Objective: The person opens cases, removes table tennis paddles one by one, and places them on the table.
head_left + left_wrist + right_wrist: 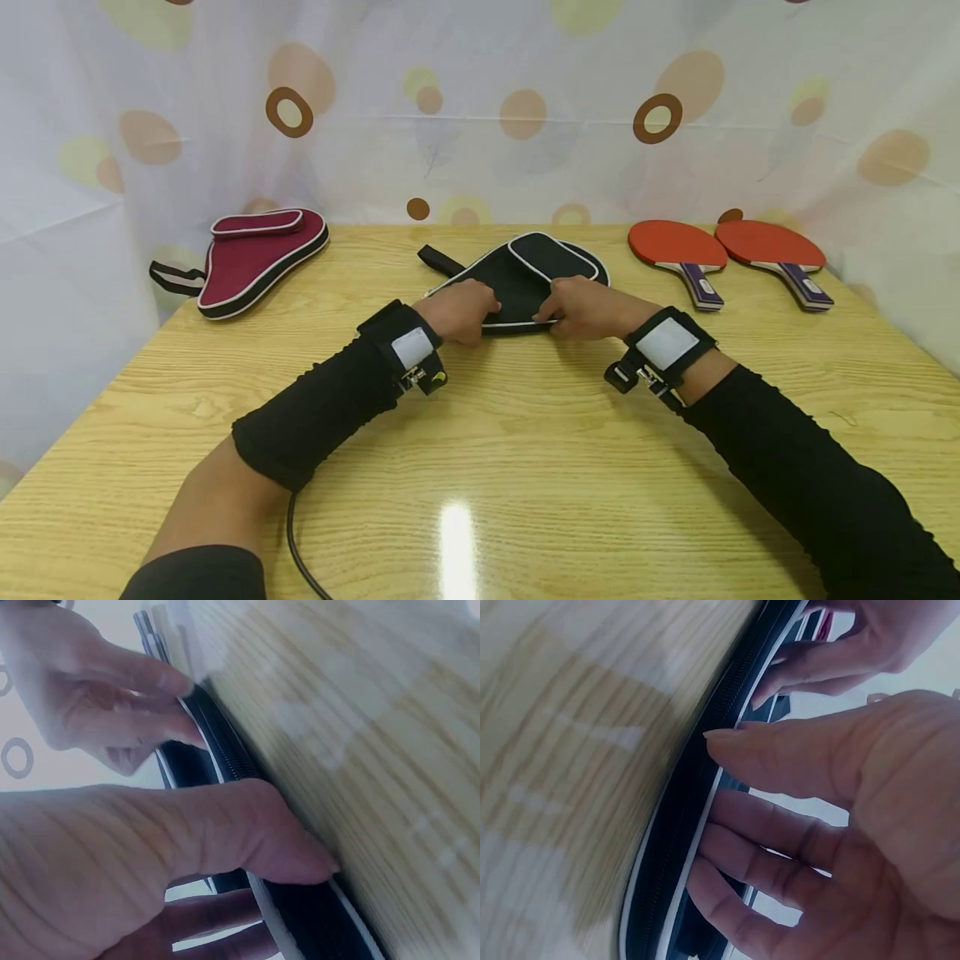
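A black table tennis paddle case (516,298) with white piping and a front pocket (553,257) lies at the middle back of the table. My left hand (459,312) pinches its near edge on the left, thumb on the zippered side (300,900) and fingers over the top. A little to the right, my right hand (581,307) grips the same edge, thumb against the zipper band (705,769) and fingertips on the upper face. In both wrist views the zipper looks closed where it shows. The case's wrist strap (439,261) points to the back left.
A maroon paddle case (258,258) with a dark strap lies at the back left. Two red paddles (677,243) (771,243) with purple handles lie at the back right. A patterned curtain (480,108) hangs behind the wooden table (525,467). A cable (295,542) trails from the left sleeve.
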`<state>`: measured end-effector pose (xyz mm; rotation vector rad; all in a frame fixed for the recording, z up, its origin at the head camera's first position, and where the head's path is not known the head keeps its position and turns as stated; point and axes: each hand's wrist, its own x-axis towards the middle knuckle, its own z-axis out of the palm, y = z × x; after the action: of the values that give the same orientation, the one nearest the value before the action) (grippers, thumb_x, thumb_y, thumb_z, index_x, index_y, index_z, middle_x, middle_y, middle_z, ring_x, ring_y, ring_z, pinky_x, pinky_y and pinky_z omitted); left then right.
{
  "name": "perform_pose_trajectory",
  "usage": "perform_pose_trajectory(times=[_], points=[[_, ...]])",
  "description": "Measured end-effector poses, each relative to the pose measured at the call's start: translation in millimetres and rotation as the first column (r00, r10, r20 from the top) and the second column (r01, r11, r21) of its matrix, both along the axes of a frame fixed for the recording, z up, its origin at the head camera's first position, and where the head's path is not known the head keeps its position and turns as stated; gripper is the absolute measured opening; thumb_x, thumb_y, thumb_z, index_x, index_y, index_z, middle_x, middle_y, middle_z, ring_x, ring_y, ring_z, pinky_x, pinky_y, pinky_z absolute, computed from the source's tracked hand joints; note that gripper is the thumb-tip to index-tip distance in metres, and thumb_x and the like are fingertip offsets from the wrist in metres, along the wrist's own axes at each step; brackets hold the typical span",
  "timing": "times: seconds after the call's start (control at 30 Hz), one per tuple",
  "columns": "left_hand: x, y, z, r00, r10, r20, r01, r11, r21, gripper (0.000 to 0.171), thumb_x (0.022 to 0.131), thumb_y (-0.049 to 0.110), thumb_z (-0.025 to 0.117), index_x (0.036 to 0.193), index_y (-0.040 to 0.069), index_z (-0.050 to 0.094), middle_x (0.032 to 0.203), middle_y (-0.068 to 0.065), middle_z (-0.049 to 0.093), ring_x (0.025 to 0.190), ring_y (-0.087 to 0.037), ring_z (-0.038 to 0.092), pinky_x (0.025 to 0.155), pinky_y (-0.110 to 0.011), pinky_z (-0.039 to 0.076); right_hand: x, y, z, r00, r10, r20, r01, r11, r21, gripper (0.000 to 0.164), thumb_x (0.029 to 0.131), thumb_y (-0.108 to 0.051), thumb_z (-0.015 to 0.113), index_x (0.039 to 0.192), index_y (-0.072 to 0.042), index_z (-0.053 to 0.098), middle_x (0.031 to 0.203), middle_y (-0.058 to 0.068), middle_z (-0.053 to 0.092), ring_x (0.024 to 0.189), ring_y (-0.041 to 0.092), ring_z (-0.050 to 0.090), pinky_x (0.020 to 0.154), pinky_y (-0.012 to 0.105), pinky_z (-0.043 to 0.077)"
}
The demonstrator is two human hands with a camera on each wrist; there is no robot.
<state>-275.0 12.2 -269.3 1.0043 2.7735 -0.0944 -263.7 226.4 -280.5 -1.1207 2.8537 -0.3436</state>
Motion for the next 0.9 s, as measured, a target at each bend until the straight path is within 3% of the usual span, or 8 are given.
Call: perform_pose_trajectory(times=[0.27,0.5,0.73,0.9], points=[[-4.5,-6,-0.1,0.998,0.066,-0.015,-0.067,0.998,-0.023,0.052,0.094,0.003,0.065,0.144,0.01,0.056,0.143,-0.013,0.056,0.105,-0.022,0.058,0.084,-0.032,0.045,7.5,-14,2.1,0.999,0.009,0.033,-0.011,0.998,0.06,0.03,0.088,0.003,0.071,0.118,0.001,0.074,0.089,0.012,0.061,0.076,0.019,0.055,0.063,0.029,0.043],[-11.0,-9,0.6,0.998,0.059,-0.005,-0.059,0.997,-0.047,0.049,0.094,0.003,0.062,0.143,0.011,0.058,0.142,-0.013,0.056,0.109,-0.023,0.057,0.086,-0.033,0.044,13.8,-24,0.6,0.999,0.002,0.032,-0.004,0.998,0.068,0.035,0.087,0.007,0.068,0.122,0.001,0.072,0.086,0.009,0.055,0.072,0.018,0.047,0.064,0.028,0.038],[-20.0,-14,-0.6,0.998,0.057,0.009,-0.056,0.997,-0.055,0.049,0.097,0.008,0.062,0.146,0.013,0.054,0.139,-0.014,0.058,0.107,-0.024,0.057,0.083,-0.032,0.041,17.2,-36,0.8,0.998,0.064,-0.006,-0.063,0.994,0.094,0.035,0.085,0.01,0.063,0.116,-0.002,0.074,0.08,0.006,0.048,0.069,0.018,0.043,0.064,0.03,0.035],[-28.3,-18,-1.8,1.0,0.025,-0.005,-0.025,0.997,-0.079,0.053,0.098,0.01,0.063,0.148,0.017,0.049,0.13,-0.012,0.062,0.097,-0.023,0.051,0.08,-0.031,0.038,21.1,-44,0.9,0.999,0.054,-0.001,-0.053,0.99,0.13,0.038,0.087,0.01,0.061,0.123,0.003,0.07,0.09,0.011,0.055,0.075,0.02,0.05,0.068,0.032,0.042]])
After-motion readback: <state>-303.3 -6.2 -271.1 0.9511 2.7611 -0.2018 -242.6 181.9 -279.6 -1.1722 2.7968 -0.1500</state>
